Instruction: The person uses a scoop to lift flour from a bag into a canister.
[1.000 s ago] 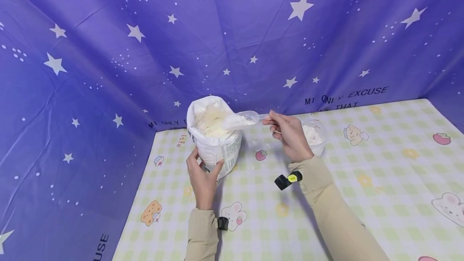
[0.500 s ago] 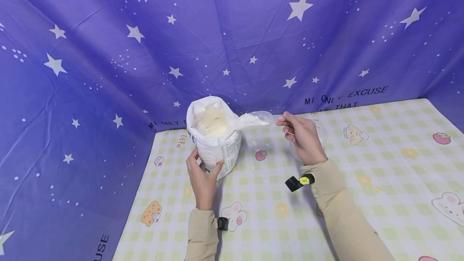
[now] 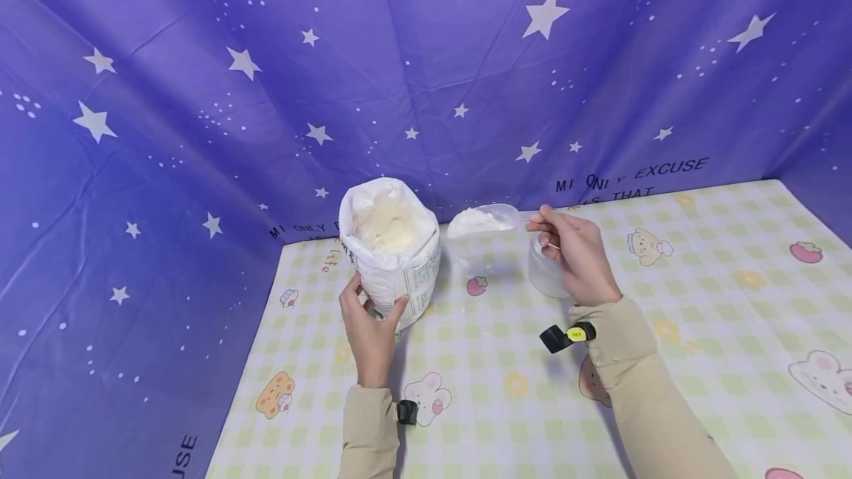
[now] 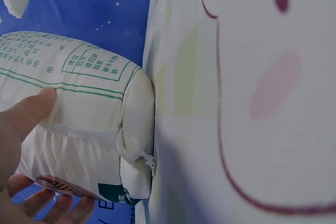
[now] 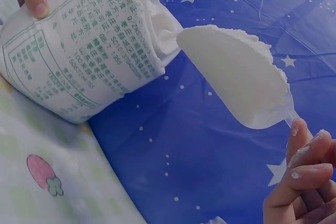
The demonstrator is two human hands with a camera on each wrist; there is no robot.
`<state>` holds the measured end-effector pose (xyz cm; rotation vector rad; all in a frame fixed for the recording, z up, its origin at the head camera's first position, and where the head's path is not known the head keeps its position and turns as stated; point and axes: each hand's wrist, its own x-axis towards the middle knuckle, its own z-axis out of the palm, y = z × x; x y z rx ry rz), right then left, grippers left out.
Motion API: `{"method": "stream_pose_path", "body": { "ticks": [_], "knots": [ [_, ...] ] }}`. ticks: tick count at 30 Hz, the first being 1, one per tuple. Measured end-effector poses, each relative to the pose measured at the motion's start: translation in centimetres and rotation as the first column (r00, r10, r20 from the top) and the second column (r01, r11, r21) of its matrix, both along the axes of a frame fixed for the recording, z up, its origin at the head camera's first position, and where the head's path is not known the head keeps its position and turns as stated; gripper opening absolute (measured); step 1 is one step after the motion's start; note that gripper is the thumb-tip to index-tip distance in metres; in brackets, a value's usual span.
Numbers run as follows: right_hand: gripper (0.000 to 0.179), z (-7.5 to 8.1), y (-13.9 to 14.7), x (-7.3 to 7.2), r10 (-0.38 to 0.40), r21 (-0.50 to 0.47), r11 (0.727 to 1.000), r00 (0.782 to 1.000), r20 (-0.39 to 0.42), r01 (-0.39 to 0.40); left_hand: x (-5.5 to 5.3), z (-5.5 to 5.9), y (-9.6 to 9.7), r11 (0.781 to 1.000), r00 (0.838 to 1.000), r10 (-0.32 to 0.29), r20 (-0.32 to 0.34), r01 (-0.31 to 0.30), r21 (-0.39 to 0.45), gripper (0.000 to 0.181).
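A white cloth bag of flour [image 3: 399, 283] stands on the table at left of centre, its mouth open and pale flour [image 3: 386, 224] inside. My left hand [image 3: 373, 338] holds the bag low at its near side, thumb on one face and fingers around the other. My right hand [image 3: 580, 257] grips the thin handle of a clear plastic scoop [image 5: 241, 87], level in the air right of the bag. White flour [image 3: 475, 220] is heaped in the scoop. Flour dusts the right fingers [image 5: 310, 153]. Below that hand stands a clear plastic tub [image 3: 546, 277], partly hidden by it.
A checked tablecloth [image 3: 492, 435] with cartoon prints covers the table. Behind and to the left hangs a purple curtain [image 3: 373, 80] with white stars, close behind the bag. A black wrist strap [image 3: 566, 337] sits at the right cuff.
The right hand has moved to the right, carrying the flour-filled scoop from over the bag's mouth to beside it. The left hand and bag have stayed in place.
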<state>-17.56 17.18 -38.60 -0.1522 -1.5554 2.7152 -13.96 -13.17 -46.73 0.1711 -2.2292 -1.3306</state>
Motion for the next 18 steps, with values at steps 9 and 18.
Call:
{"method": "stream_pose_path", "body": {
  "ticks": [9,18],
  "knots": [
    [0.018,-0.1,1.6,0.4,-0.012,-0.057,0.998,1.000,-0.009,0.011,0.1,-0.2,-0.1,1.000,1.000,-0.003,-0.004,0.003,0.008,0.083],
    [0.017,-0.3,3.2,0.7,-0.041,-0.080,0.996,0.999,0.001,0.041,0.0,0.0,-0.1,1.000,1.000,-0.005,-0.006,0.005,0.000,0.083]
  ]
}}
